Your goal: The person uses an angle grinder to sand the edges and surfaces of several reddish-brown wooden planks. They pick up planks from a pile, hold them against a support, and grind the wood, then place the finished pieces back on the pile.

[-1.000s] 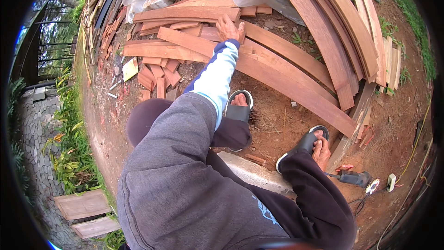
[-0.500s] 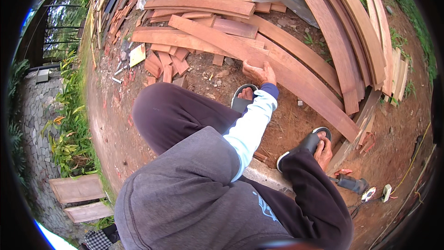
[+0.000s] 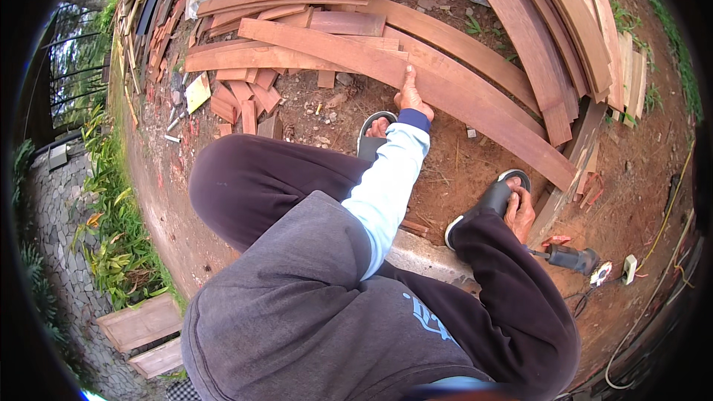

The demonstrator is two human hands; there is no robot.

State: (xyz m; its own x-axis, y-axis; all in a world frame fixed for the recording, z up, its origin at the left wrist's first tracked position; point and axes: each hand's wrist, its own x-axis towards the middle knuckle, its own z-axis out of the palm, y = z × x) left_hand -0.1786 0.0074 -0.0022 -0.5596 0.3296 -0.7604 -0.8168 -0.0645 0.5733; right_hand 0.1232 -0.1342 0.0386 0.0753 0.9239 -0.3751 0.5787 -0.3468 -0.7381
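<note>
A long reddish-brown wooden plank [image 3: 475,108] slants from the upper left toward my right foot, over other boards. My left hand [image 3: 414,96], in a light blue sleeve with a dark cuff, grips its near edge. The thumb lies on the top face and the fingers are hidden beneath. My right hand [image 3: 519,213] rests against the dark sandal [image 3: 492,199] on my right foot, by the toes. Its fingers are partly seen, loosely bent, with nothing visible in them. The plank's near end lies just beyond that foot, over a timber piece [image 3: 548,212].
Stacked curved-looking boards [image 3: 520,37] stand at the upper right. Short offcuts [image 3: 245,100] lie in a heap at left. A dark corded power tool [image 3: 572,258] and a white socket block [image 3: 630,269] sit on the soil at right. A concrete edge [image 3: 423,256] runs below my legs.
My left hand still holds the plank, its thumb now stretched over the top face. The plank's far end appears farther left as the view shifts. My right hand stays by the foot.
</note>
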